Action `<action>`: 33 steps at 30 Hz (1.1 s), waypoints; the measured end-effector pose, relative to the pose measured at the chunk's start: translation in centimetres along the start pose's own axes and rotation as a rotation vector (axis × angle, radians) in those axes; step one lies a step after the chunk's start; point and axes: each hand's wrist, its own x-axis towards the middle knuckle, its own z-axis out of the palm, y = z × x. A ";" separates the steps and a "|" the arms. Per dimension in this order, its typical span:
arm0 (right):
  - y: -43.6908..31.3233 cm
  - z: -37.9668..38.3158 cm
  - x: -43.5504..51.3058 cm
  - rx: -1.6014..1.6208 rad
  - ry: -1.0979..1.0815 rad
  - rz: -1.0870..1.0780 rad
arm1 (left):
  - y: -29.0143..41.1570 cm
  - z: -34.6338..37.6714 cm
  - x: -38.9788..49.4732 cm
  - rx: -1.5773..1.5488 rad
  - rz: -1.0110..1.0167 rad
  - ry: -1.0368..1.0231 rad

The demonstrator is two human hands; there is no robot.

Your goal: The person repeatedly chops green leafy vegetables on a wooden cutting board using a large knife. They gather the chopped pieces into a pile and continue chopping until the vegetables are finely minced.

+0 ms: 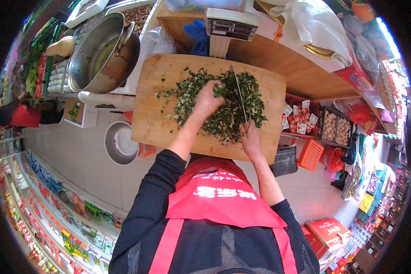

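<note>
A broad heap of chopped leafy greens (188,90) lies on a wooden cutting board (154,75) in front of me. My right hand (251,138) grips the handle of a kitchen knife (240,94) at the board's near side. The blade points away from me, edge-on to the view, over the right part of the heap. My left hand (208,99) is left of the blade, above the greens. Its fingers and thumb curl around a small bunch of green pieces, somewhat blurred.
Beyond the board stands a digital scale (231,24). A large metal pot (99,54) is at the upper left, a metal basin (122,142) below it. Right of the board are a red crate of eggs (299,118) and an orange basket (310,154). A person (25,114) is at far left.
</note>
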 end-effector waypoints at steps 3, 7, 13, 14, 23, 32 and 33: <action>0.2 -0.5 0.3 0.067 0.020 -0.036 | 2.1 4.6 -2.6 0.430 0.251 0.066; 0.6 -2.3 1.3 0.192 -0.041 0.037 | 1.8 5.5 -5.2 0.476 0.472 0.067; -3.6 -7.2 0.3 0.162 0.045 -0.053 | -0.7 1.7 -7.7 0.554 0.612 0.178; -4.7 -8.0 0.0 0.137 0.089 -0.133 | -1.1 1.1 -7.9 0.551 0.572 0.238; -5.6 -1.1 -0.7 0.101 -0.007 -0.033 | -4.7 0.2 -8.3 0.291 0.220 0.393; -7.2 -6.0 0.9 0.094 -0.134 -0.057 | -5.4 0.3 -8.4 0.379 0.221 0.359; -7.9 -6.7 0.3 0.120 -0.117 -0.080 | -5.4 0.5 -8.5 0.364 0.206 0.392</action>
